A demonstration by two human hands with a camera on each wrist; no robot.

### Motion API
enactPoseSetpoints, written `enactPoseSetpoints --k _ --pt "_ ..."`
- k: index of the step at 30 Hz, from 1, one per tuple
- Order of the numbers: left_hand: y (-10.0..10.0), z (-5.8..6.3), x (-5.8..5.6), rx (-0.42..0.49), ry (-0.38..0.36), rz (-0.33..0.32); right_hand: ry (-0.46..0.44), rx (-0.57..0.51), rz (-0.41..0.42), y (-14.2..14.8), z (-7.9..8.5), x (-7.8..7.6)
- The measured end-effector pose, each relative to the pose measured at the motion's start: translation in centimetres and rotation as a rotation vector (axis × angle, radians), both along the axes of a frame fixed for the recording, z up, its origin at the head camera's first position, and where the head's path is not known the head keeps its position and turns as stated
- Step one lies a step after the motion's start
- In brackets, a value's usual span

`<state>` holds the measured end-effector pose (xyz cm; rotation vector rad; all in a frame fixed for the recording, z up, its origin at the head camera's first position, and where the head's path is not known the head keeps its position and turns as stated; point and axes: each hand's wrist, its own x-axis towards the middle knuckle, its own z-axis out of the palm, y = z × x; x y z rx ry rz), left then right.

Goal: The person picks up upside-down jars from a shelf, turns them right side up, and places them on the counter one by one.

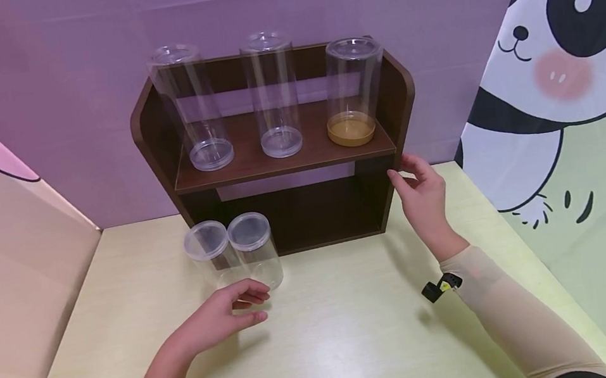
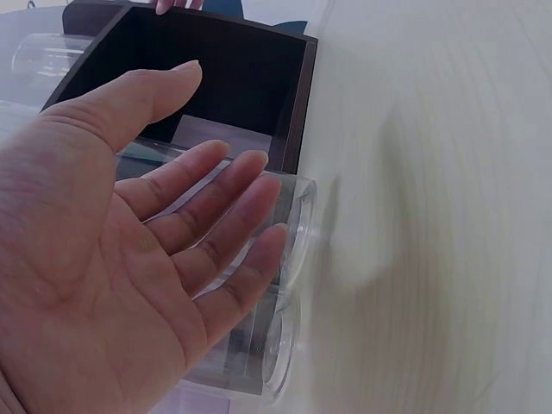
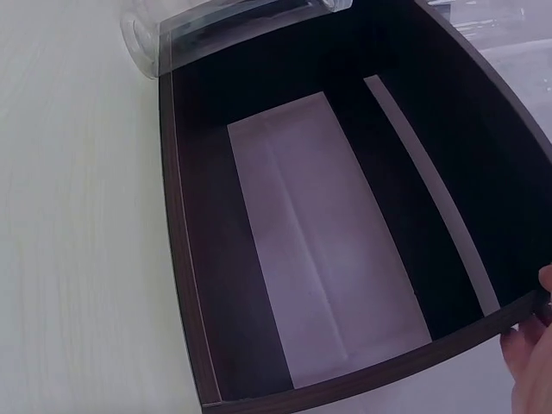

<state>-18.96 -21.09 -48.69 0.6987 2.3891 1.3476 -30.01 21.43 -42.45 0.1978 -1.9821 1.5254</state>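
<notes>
A dark brown two-tier wooden shelf (image 1: 254, 168) stands at the back of the table. My right hand (image 1: 426, 208) grips the front edge of its right side panel, thumb on the inner side and fingers outside, as the right wrist view shows. My left hand (image 1: 219, 321) hovers with loosely bent fingers, palm facing the shelf side, holding nothing. Just beyond it are two clear lidded jars, a left jar (image 1: 207, 243) and a right jar (image 1: 252, 234), upright before the shelf's lower left. Whether the left fingertips touch the jars cannot be told.
On the upper tier stand two tall clear canisters, one left (image 1: 211, 154) and one central (image 1: 282, 143), plus a shorter canister (image 1: 352, 129) with a gold-coloured base. A purple cloth backdrop (image 1: 279, 7) hangs behind; a panda-printed panel (image 1: 581, 159) borders the pale table (image 1: 336, 350) on the right.
</notes>
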Motion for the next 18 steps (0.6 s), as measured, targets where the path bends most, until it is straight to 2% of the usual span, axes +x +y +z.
enactPoseSetpoints --k 11,18 --pt "0.4 0.4 0.1 -0.005 0.036 -0.004 0.039 -0.02 -0.036 -0.1 -0.5 -0.1" --pt "1.0 2.1 0.4 0.037 0.105 0.036 0.073 0.021 -0.062 -0.4 -0.7 -0.1"
